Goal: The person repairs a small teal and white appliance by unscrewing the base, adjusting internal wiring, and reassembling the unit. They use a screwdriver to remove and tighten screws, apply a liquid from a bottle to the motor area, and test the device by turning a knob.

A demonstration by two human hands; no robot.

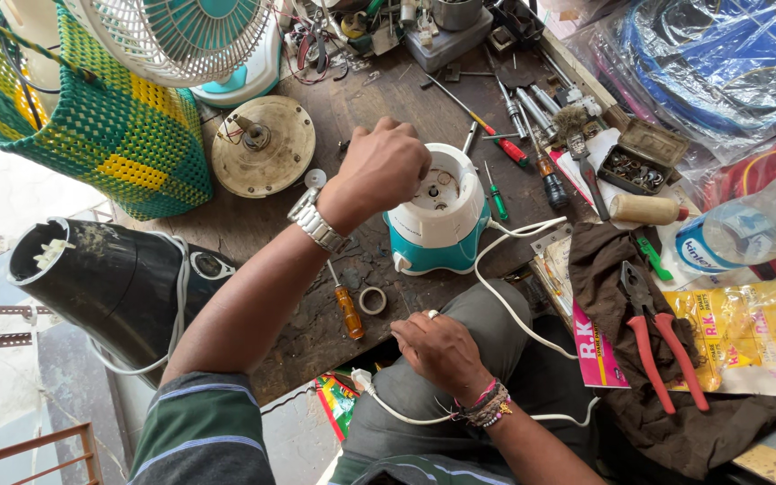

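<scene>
Mixer base [437,235] sits mid desk [316,332]. Left hand [381,166], grip closed, on its top. Right hand [437,346], grip loose, holding nothing, on near knee. Best to turn slowly, keeping base steady.

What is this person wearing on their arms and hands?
The left hand has a silver metal wristwatch on the wrist, and a dark sleeve with thin pale stripes covers the upper arm. The right hand wears a ring and several coloured thread and bead bracelets.

Bright daylight from the left, soft shadows, sharp focus, edges bowed.
</scene>
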